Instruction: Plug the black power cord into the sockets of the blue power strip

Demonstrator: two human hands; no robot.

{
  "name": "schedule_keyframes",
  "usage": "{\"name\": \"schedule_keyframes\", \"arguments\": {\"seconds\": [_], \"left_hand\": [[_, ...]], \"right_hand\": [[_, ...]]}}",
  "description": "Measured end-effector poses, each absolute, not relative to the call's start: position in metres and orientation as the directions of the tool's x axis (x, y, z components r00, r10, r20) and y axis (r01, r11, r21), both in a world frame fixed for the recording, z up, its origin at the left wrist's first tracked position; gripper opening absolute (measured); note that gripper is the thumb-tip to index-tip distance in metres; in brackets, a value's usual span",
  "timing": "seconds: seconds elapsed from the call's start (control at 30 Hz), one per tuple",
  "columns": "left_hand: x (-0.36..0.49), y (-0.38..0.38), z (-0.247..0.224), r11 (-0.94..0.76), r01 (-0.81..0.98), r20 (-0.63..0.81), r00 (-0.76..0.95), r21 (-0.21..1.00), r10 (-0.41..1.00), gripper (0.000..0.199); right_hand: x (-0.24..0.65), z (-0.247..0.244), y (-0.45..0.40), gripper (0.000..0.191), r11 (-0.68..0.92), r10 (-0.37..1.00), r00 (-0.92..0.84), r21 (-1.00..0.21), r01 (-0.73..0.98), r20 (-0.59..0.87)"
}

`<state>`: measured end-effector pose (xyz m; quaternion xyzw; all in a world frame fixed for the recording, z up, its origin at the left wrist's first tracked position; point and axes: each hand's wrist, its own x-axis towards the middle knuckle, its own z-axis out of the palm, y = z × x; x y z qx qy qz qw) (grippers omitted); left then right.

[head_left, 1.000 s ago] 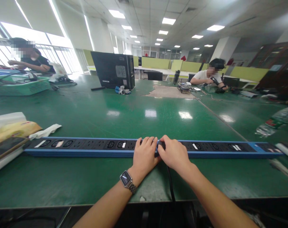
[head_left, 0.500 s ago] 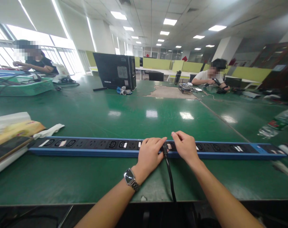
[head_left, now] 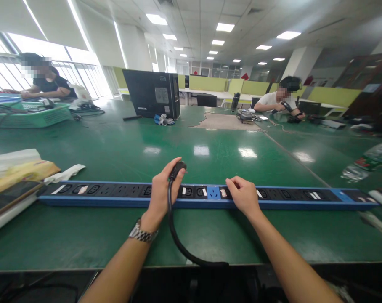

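A long blue-and-black power strip (head_left: 115,203) lies across the table in front of me, with rows of sockets along its top. My left hand (head_left: 162,189) is closed around a black power plug (head_left: 178,169), held above the strip left of its middle. From the plug a thick black cable (head_left: 175,235) curves down to the table's front edge. My right hand (head_left: 244,194) lies over the strip right of the middle, fingers curled in against it; its fingertips are partly hidden. A blue socket (head_left: 213,192) shows between my two hands.
At the left lie a phone (head_left: 11,200), a yellow packet (head_left: 33,170) and a green basket (head_left: 42,118). A computer tower (head_left: 151,94) with gloves (head_left: 164,120) stands further back. A plastic bottle (head_left: 369,162) lies at right. Two people sit across the table.
My left hand has lifted the plug away from the strip and moved it left and up, uncovering the blue socket. The cable now bends in a wide curve. My right hand has barely moved.
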<state>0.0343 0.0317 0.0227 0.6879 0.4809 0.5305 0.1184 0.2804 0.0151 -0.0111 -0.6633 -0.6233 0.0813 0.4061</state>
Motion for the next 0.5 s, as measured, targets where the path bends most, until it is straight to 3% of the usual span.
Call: {"name": "schedule_keyframes", "arguments": {"seconds": [0.17,0.5], "left_hand": [[-0.009,0.025,0.0,-0.457,0.612,0.492,0.125,0.646,0.862,0.043],[-0.012,0.019,-0.012,-0.579,0.729,0.562,0.324,0.364,0.761,0.035]], "right_hand": [[0.278,-0.013,0.016,0.036,0.078,0.889,0.227,-0.621,0.78,0.397],[0.279,-0.014,0.014,0.037,0.081,0.889,0.222,-0.616,0.783,0.399]]}}
